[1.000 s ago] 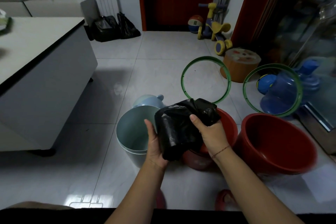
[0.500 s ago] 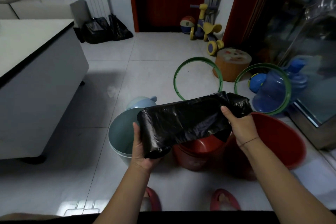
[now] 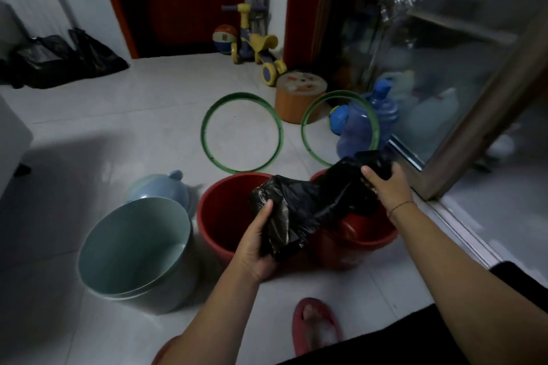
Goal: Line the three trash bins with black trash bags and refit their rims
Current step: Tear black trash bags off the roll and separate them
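Stretching from lower left to upper right, the crumpled black plastic trash bag is held above the two red plastic bins, its long axis slanting over the right red bin. One end is gripped by the left hand over the left red bin, the other by the right hand; the right bin lies directly beneath. Compared with half a second ago, the bag has been carried rightward and bunched shorter.
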Available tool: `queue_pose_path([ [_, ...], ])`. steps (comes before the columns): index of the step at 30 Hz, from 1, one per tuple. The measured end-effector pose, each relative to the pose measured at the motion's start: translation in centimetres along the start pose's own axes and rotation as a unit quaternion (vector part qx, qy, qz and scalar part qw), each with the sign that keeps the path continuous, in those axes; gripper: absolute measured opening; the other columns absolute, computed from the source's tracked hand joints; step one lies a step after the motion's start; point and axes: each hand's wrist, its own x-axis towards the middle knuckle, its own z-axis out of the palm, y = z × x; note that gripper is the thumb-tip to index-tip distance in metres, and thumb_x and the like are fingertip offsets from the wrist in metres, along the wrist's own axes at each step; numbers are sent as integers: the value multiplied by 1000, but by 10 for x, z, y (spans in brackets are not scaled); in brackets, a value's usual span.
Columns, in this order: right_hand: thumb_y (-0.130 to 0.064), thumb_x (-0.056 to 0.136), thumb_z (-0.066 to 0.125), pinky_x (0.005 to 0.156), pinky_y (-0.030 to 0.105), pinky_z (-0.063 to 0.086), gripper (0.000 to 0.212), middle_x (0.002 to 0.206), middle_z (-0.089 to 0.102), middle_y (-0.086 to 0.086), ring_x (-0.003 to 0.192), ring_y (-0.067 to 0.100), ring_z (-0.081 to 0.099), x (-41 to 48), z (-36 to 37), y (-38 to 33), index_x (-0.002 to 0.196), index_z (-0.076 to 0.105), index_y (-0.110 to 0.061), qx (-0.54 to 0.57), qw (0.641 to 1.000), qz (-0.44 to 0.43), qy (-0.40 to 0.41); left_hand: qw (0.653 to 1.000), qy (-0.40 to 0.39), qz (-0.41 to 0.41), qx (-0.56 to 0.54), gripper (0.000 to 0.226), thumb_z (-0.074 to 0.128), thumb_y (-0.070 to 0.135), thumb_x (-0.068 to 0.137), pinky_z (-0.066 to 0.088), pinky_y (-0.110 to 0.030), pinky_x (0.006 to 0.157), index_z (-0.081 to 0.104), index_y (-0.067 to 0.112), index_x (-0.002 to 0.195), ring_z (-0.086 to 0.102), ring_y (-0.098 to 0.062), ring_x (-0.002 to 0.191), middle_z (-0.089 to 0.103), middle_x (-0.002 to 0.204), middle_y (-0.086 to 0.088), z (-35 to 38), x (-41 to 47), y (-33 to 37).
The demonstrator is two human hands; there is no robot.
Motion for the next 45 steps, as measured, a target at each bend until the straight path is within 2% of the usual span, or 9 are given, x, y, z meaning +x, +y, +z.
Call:
queue_pose_path([
  [5, -63, 60, 77, 100, 42, 47, 92, 130, 56, 13, 116, 27, 57, 9, -5, 52, 131, 49, -11, 13, 993, 79, 83, 998, 54, -7, -5, 55, 68, 32, 76, 46, -46, 97, 61, 6, 123, 65, -32, 104, 66, 120, -19, -1, 19, -29],
  [10, -43, 77, 72, 82, 31, 48, 49, 109, 68, 17, 94, 26, 64, -82, 19, 64, 104, 65, -3, 64, 976, 177, 110, 996, 83, 9, -1, 53, 63, 31, 79, 43, -47, 99, 60, 4, 123, 62, -34, 111, 64, 122, -22, -4, 15, -40],
  [15, -78, 59, 58, 110, 44, 28, 98, 139, 50, 7, 126, 24, 48, -138, 46, 81, 137, 46, -19, 189, 875, 430, -119, 997, 71, 5, 34, 56, 61, 35, 81, 38, -47, 106, 58, 3, 126, 55, -34, 121, 60, 127, -22, -5, 10, -40],
  [17, -66, 63, 63, 112, 45, 27, 84, 132, 59, 4, 125, 22, 51, -140, 55, 74, 131, 54, -17, 267, 857, 405, -172, 997, 66, 4, 47, 56, 61, 34, 81, 40, -47, 104, 57, 2, 126, 57, -33, 119, 62, 125, -22, -5, 6, -40],
  [22, -15, 81, 70, 96, 44, 49, 27, 111, 69, 18, 109, 32, 63, -113, 59, 54, 105, 67, -3, 343, 909, 227, -65, 998, 56, 8, 38, 54, 59, 34, 82, 41, -46, 102, 56, 5, 127, 58, -33, 117, 63, 125, -20, -9, -6, -38],
  [26, -11, 84, 67, 93, 41, 51, 6, 96, 73, 11, 101, 29, 66, -95, 44, 40, 89, 71, -10, 299, 941, 147, -49, 999, 34, 14, 2, 50, 66, 33, 79, 32, -50, 110, 65, 6, 120, 54, -35, 122, 62, 127, -20, -16, -11, -29],
  [31, -13, 83, 68, 87, 44, 54, 3, 90, 73, 9, 91, 27, 69, -94, 24, 41, 86, 70, -15, 250, 958, 134, -35, 998, 28, 39, -37, 82, 97, 26, 36, 53, -50, 88, 69, 5, 110, 70, -29, 92, 71, 105, -15, -37, -23, -3],
  [39, -22, 78, 76, 97, 48, 50, 31, 105, 72, 13, 101, 28, 68, -121, 27, 102, 104, 68, -8, 162, 958, 224, -80, 995, 11, 91, -31, 48, 89, 31, 51, 58, -42, 74, 77, 6, 91, 71, -23, 85, 73, 95, -9, -45, -49, 21],
  [45, -29, 85, 67, 92, 32, 44, 43, 111, 59, 5, 107, 21, 55, -127, 22, 112, 117, 58, -3, 117, 964, 235, -27, 996, -2, 91, -17, 60, 96, 30, 37, 57, -41, 74, 77, 8, 90, 71, -24, 86, 72, 96, -8, -46, -59, 18],
])
